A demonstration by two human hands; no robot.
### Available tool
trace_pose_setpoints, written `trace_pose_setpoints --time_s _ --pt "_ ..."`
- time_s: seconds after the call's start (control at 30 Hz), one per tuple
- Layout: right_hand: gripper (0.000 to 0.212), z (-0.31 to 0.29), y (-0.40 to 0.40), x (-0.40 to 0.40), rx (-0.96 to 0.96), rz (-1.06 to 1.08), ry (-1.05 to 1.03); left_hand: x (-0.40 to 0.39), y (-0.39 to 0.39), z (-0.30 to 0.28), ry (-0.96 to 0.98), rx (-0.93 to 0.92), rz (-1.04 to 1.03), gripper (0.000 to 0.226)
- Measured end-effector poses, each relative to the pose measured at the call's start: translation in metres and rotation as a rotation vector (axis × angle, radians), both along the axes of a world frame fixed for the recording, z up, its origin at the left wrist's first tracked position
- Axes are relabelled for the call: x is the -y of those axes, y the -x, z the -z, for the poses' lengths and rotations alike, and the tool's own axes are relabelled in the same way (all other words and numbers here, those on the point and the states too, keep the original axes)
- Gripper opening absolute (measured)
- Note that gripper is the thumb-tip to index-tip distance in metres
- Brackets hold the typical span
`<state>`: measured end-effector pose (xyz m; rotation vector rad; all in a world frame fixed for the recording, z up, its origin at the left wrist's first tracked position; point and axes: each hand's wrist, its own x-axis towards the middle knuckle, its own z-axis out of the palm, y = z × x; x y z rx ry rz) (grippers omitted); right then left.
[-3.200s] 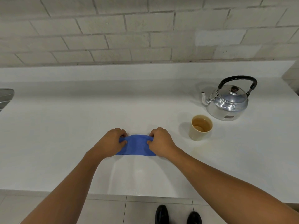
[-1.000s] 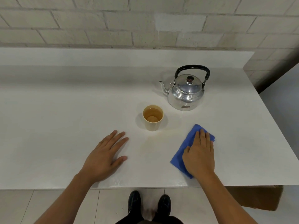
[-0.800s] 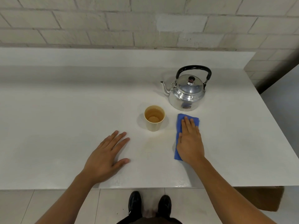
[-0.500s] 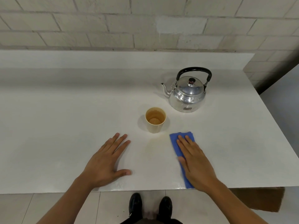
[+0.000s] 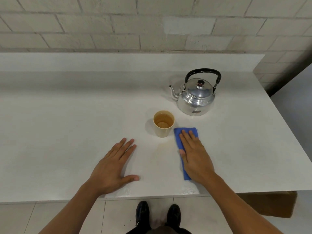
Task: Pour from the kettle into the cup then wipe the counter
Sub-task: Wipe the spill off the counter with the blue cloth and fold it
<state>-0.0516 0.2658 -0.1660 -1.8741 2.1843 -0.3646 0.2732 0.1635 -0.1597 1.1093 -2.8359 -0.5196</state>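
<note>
A shiny metal kettle point(image 5: 195, 98) with a black handle stands on the white counter point(image 5: 67, 125), spout pointing left. In front of it a beige cup point(image 5: 163, 124) holds brownish liquid. My right hand point(image 5: 195, 156) lies flat, fingers together, pressing a folded blue cloth point(image 5: 179, 135) onto the counter just right of the cup; most of the cloth is hidden under the palm. My left hand point(image 5: 114, 168) rests flat on the counter, fingers spread, holding nothing, to the left of the cup.
A pale brick wall point(image 5: 152, 24) with a low white upstand runs behind the counter. The counter ends at a right edge point(image 5: 287, 132) and a front edge near my feet. A brown cardboard piece point(image 5: 270, 203) sits below the right corner.
My right hand has slid the blue cloth from the right of the counter toward the cup, then back and forth in front of the kettle. My left hand has stayed flat in place.
</note>
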Motion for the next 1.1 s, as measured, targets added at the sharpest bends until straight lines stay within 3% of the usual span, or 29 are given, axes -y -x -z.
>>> trace_pose_setpoints --time_s 0.2,0.37,0.53,0.77,0.9,1.1 --pt "0.055 0.001 0.015 -0.062 -0.016 -0.192 -0.04 0.004 -0.02 -0.003 -0.019 -0.06 -0.014 0.099" --pt "0.057 0.0 0.052 -0.05 0.008 0.058 -0.041 0.002 -0.031 -0.001 0.012 -0.007 -0.008 0.101" --pt "0.061 0.001 0.007 -0.011 -0.024 0.195 -0.027 0.0 -0.03 0.001 0.058 0.033 0.001 0.101" --pt "0.058 0.002 -0.075 -0.028 -0.036 -0.106 -0.016 0.0 -0.03 0.003 0.065 0.045 0.002 0.1" --pt "0.054 0.001 -0.066 -0.055 -0.004 -0.307 -0.048 0.0 -0.031 0.002 0.052 0.036 0.001 0.1" --pt "0.054 -0.003 -0.015 -0.05 -0.009 -0.142 -0.082 0.0 -0.031 0.001 0.053 0.03 0.002 0.101"
